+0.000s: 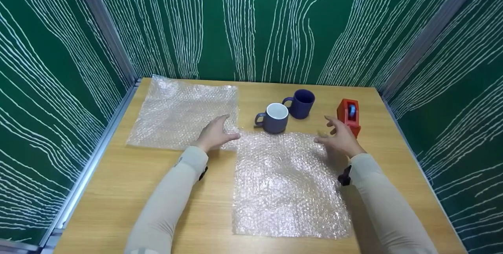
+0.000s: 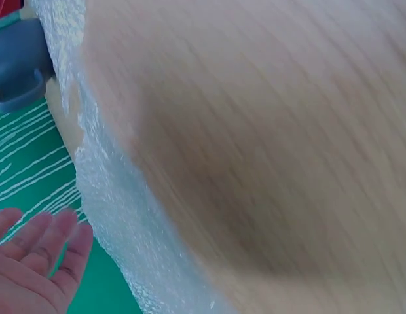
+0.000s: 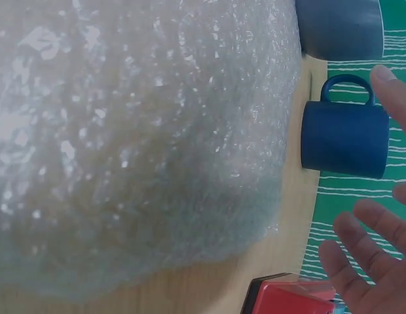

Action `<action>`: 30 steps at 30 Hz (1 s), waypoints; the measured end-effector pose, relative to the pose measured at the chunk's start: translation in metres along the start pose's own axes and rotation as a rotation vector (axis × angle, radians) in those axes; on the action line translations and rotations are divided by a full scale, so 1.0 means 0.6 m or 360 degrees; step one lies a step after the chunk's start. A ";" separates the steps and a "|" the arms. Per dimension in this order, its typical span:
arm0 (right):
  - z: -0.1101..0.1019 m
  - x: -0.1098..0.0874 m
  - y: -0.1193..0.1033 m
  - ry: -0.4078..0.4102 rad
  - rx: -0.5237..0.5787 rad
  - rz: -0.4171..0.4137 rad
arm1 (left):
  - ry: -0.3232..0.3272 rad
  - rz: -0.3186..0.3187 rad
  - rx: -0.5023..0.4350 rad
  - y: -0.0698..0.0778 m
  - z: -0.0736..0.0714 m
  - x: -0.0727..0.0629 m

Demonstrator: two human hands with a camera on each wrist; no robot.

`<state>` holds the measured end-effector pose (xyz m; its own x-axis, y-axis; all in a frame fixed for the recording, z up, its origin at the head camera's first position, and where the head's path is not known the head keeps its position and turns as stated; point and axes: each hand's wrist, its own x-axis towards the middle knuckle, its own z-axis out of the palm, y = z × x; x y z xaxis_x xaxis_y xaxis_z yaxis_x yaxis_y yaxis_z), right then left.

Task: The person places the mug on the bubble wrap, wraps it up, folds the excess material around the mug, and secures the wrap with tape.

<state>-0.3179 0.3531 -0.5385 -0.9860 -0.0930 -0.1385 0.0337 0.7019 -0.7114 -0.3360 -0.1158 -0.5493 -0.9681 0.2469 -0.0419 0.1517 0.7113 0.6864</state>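
My left hand (image 1: 214, 133) hovers over the near right corner of one bubble wrap sheet, fingers extended and holding nothing. My right hand (image 1: 338, 137) is raised above the right edge of the other bubble wrap sheet (image 1: 287, 191), its fingers spread and nothing in them. Between the hands, at the far edge of that sheet, stands a grey mug (image 1: 275, 118) with a white inside, upright, handle to the left. Just behind it to the right is a dark blue mug (image 1: 301, 104), also upright. In the right wrist view the blue mug (image 3: 345, 139) appears near the right fingers (image 3: 367, 229).
The second bubble wrap sheet (image 1: 184, 112) lies flat at the back left of the wooden table (image 1: 106, 191). A red tape dispenser (image 1: 349, 116) stands at the right, close behind the right hand. Green panels (image 1: 275, 30) with white wavy lines enclose the table's back and sides.
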 end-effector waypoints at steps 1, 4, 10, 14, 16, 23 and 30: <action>0.000 0.000 0.003 -0.0005 -0.0004 0.0001 | -0.0003 0.0001 -0.0007 0.000 0.002 0.000; 0.001 0.001 0.013 -0.0024 -0.0031 0.0003 | -0.0009 0.0018 -0.0027 0.000 0.011 0.002; 0.004 0.000 0.034 -0.0107 -0.0020 0.0107 | -0.0019 0.0068 -0.0073 0.006 0.028 0.004; 0.009 0.001 0.040 -0.0142 0.0033 0.0205 | -0.0038 0.0072 -0.0052 0.010 0.039 0.005; 0.011 0.002 0.043 -0.0140 0.0035 0.0237 | -0.0054 0.0061 -0.0029 0.012 0.043 0.005; 0.017 0.000 0.052 -0.0133 -0.0048 0.0269 | -0.0111 0.0033 0.0029 0.019 0.053 0.003; 0.023 0.001 0.060 -0.0158 -0.0038 0.0307 | -0.0134 0.0018 0.0058 0.023 0.060 0.004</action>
<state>-0.3148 0.3688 -0.5735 -0.9407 -0.0239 -0.3385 0.2150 0.7297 -0.6491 -0.3288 -0.0814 -0.5661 -0.9463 0.3086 -0.0965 0.1712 0.7312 0.6603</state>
